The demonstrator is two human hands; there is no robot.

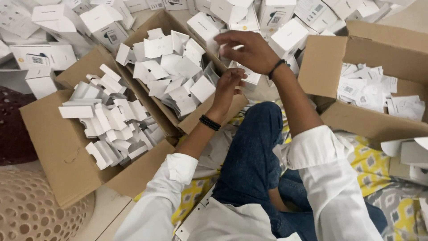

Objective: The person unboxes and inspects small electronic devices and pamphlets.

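Note:
My left hand (228, 87) reaches forward with its fingers curled around a small white box (251, 76) held just past my raised knee. My right hand (249, 50) hovers over the same white box, fingers spread and touching its top. Both hands work above the gap between the cardboard boxes. A black bead bracelet sits on my left wrist and a dark band on my right.
An open cardboard box (157, 27) of small white cartons lies ahead left, another carton (53, 134) of white inserts nearer left, a third (356, 120) with paper leaflets right. Stacked white boxes (285, 35) fill the back. A perforated pouf (31, 209) sits lower left.

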